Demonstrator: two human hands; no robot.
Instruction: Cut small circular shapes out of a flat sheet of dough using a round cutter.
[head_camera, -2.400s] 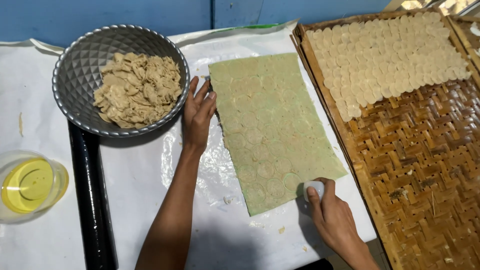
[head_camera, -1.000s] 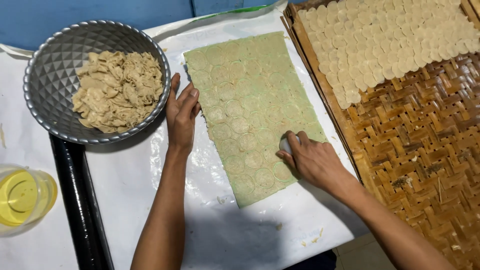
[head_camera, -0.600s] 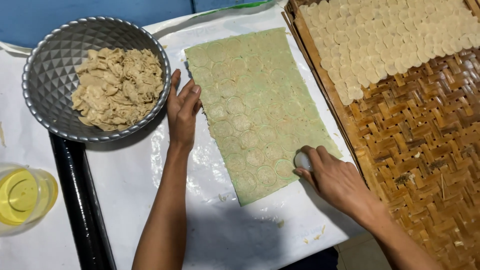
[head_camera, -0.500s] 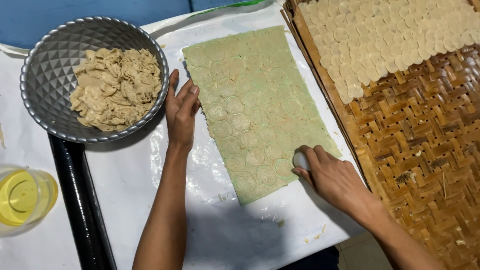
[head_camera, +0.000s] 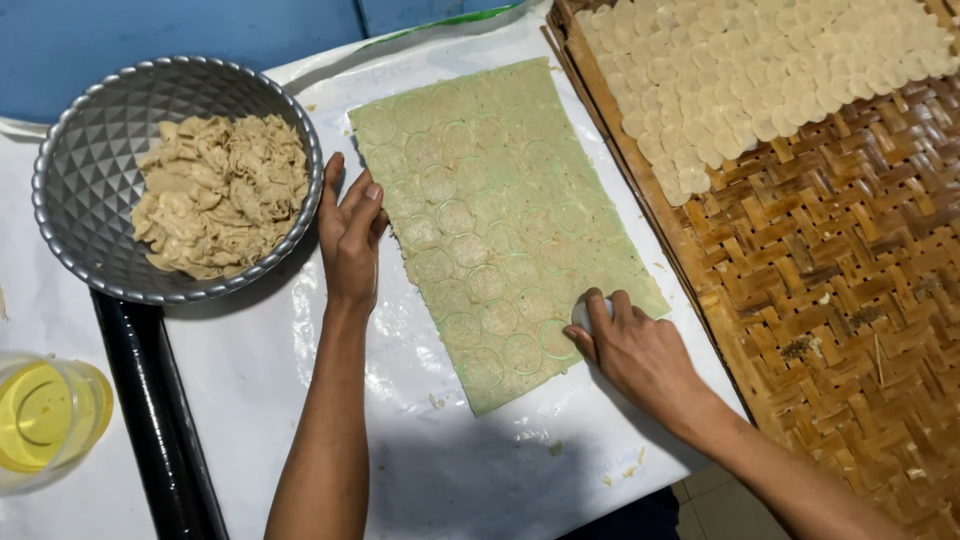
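Note:
A thin greenish sheet of rolled dough (head_camera: 505, 215), marked all over with round cut circles, lies on white plastic sheeting (head_camera: 250, 370). My left hand (head_camera: 350, 235) rests flat at the sheet's left edge, fingers together and pressing down. My right hand (head_camera: 630, 345) is closed on a small white round cutter (head_camera: 580, 315) and presses it into the dough near the sheet's lower right edge. The cutter is mostly hidden by my fingers.
A grey metal bowl (head_camera: 85, 150) with dough scraps (head_camera: 225, 195) stands at the left. A black rolling pin (head_camera: 150, 410) lies below it. A clear cup of yellow oil (head_camera: 45, 420) is at the far left. A woven bamboo tray (head_camera: 840, 290) with several pale dough discs (head_camera: 760, 70) is at the right.
My right hand moved across the lower part of the sheet with the cutter, stamping at several spots, and now presses near the lower right edge. My left hand stayed at the left edge.

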